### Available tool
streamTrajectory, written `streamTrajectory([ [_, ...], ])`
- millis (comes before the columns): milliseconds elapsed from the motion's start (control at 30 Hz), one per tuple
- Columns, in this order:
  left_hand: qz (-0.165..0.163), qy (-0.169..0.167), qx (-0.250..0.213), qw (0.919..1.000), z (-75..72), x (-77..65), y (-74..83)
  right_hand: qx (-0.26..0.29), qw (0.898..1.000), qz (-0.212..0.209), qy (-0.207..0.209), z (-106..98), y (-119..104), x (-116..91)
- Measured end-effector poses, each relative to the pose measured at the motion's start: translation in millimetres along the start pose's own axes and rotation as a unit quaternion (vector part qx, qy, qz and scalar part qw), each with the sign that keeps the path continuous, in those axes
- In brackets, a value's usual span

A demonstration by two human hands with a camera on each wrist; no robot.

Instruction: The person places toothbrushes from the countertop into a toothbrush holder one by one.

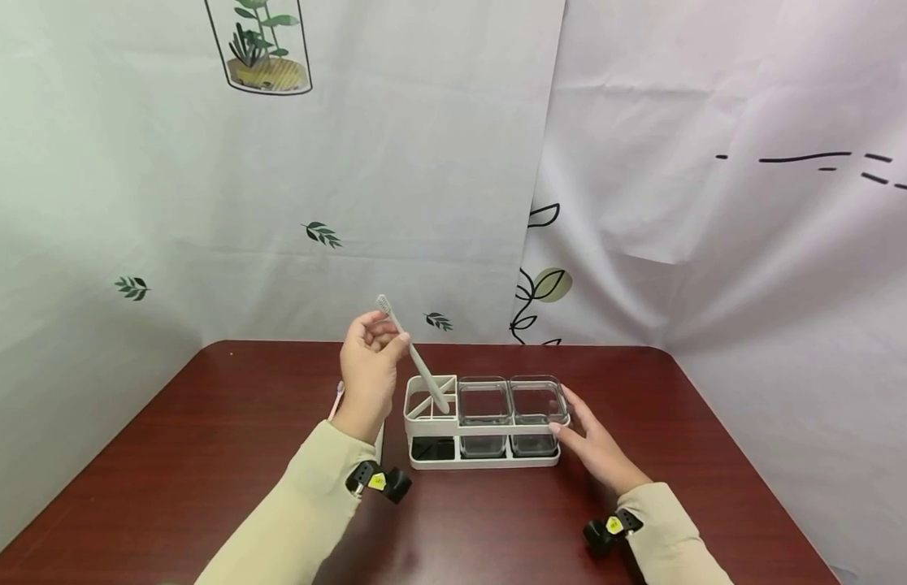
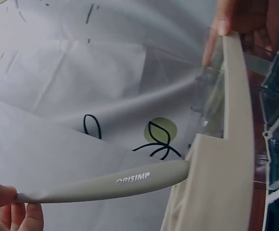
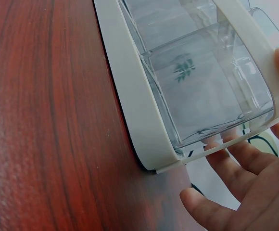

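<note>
My left hand (image 1: 369, 374) pinches a pale toothbrush (image 1: 427, 372) close to its bristle head, between thumb and fingertips. The brush slants with its handle end down at the divided left section of a white toothbrush holder (image 1: 490, 431). In the left wrist view, the handle (image 2: 96, 187) overlaps the holder's rim at its tip. At the holder's right end, my right hand (image 1: 596, 451) grips the upper rim, thumb in front and fingers round the side. Two clear cups, a left one (image 1: 484, 402) and a right one (image 1: 537, 404), sit in the holder.
A pink toothbrush (image 1: 339, 394) lies on the dark red table (image 1: 227, 455), partly hidden by my left hand. Next to my left wrist a slim pale item (image 1: 380, 445) shows. Behind the table hangs a white printed cloth (image 1: 424, 162).
</note>
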State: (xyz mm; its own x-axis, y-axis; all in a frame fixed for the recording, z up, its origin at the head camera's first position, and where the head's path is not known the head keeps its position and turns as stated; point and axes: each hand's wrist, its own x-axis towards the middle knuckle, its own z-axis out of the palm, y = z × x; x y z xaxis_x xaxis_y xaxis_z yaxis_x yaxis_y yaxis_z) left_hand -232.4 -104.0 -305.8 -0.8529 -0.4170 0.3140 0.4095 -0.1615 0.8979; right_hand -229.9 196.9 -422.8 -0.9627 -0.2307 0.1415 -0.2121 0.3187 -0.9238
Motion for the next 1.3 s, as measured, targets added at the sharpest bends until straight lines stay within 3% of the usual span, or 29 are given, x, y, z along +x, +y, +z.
streamTrajectory([
  [267, 0.053, -0.020, 0.060, 0.9966, 4.2, -9.4, -8.8, 0.004, 1.000, 0.002, 0.001, 0.7, 0.7, 0.8],
  [533, 0.080, -0.033, 0.118, 0.9893, 5.3, -14.9, -16.7, -0.009, 1.000, -0.005, 0.009, 1.0, 0.5, 0.7],
  [867, 0.084, -0.053, 0.139, 0.9853, 6.6, -20.6, -23.0, 0.003, 1.000, 0.000, 0.004, 1.6, -0.3, 0.0],
  [1300, 0.064, -0.092, 0.172, 0.9786, 3.4, -26.6, -31.8, 0.002, 1.000, 0.003, 0.003, 2.0, 0.4, 0.7],
])
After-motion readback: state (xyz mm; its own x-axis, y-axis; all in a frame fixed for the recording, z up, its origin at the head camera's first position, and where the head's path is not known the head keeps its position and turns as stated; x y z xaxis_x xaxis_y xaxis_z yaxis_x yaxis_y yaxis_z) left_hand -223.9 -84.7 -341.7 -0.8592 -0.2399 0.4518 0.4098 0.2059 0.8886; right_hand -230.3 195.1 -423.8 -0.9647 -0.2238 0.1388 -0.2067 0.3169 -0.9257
